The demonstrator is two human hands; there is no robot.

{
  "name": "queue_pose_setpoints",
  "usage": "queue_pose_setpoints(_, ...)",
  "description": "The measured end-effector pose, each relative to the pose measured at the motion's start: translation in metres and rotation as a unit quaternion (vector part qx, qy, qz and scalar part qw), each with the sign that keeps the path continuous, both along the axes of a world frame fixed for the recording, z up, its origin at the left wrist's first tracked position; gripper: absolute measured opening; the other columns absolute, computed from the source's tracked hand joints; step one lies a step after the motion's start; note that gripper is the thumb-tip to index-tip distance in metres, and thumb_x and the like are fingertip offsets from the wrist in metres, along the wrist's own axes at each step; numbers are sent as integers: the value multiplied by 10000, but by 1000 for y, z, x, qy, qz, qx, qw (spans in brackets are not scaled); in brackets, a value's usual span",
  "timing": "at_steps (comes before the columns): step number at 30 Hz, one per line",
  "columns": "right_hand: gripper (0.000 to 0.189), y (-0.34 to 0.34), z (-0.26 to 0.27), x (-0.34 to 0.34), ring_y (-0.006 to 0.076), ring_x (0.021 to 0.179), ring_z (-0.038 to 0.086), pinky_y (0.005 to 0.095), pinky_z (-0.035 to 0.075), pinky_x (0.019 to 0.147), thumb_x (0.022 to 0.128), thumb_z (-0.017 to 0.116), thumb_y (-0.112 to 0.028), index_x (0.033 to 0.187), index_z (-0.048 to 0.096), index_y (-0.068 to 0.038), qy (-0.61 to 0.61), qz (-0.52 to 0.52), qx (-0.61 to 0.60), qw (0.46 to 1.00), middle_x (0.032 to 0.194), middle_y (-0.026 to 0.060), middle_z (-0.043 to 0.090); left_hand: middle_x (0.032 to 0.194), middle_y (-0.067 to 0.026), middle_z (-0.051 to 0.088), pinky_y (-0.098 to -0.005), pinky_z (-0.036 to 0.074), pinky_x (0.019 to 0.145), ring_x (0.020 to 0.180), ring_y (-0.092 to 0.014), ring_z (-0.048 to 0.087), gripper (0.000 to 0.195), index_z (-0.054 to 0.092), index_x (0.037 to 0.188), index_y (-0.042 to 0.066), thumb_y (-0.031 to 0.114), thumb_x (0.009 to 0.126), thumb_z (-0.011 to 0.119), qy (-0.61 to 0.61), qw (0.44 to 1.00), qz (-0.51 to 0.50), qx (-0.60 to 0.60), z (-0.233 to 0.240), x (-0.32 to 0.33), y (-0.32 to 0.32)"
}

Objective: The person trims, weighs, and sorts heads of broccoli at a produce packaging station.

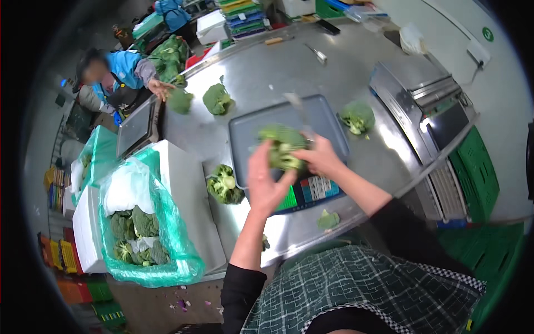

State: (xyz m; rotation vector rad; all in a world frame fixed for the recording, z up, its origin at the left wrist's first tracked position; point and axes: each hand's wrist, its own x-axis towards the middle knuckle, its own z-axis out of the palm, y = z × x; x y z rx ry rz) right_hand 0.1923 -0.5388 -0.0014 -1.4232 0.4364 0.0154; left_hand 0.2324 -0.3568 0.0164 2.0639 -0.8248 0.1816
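My left hand [267, 179] grips a broccoli head [283, 144] over the tray [246, 121] of a digital scale. My right hand [321, 156] touches the same head and holds a knife [299, 109], its blade blurred and pointing away from me. Another broccoli head [225, 184] lies stem up at the tray's left edge, and one more [357, 117] rests to the right. A small floret [328, 219] is on the steel near me. Farther off at the left stands a broccoli head [216, 99].
At the left, a foam box [183, 200] lined with green plastic [183, 250] holds several broccoli heads. A co-worker [125, 75] reaches to a broccoli head [180, 101] beside a second scale [135, 127]. A steel machine [411, 108] stands right; a peeler-like tool [319, 55] lies beyond.
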Motion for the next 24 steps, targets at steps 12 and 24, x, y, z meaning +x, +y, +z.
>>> queue_pose_setpoints(12, 413, -175, -105, -110, 91, 414, 431, 234, 380, 371, 809, 705, -394, 999, 542, -66, 30, -500, 62, 864, 688, 39, 564, 1395, -209, 407, -450, 347, 1059, 1270, -385, 398, 835, 400, 1352, 19, 205, 641, 798, 7, 928, 326, 180, -75, 30, 124)
queue_pose_setpoints(24, 619, -209, -65, -5, 61, 443, 443, 224, 374, 385, 903, 632, -358, 1371, 389, -35, -56, -325, 55, 942, 1080, 165, 647, 1172, -165, 547, -374, 428, 966, 1109, -292, 527, 798, 493, 1247, 13, 164, 562, 873, 242, 858, 441, -107, -114, 96, 121)
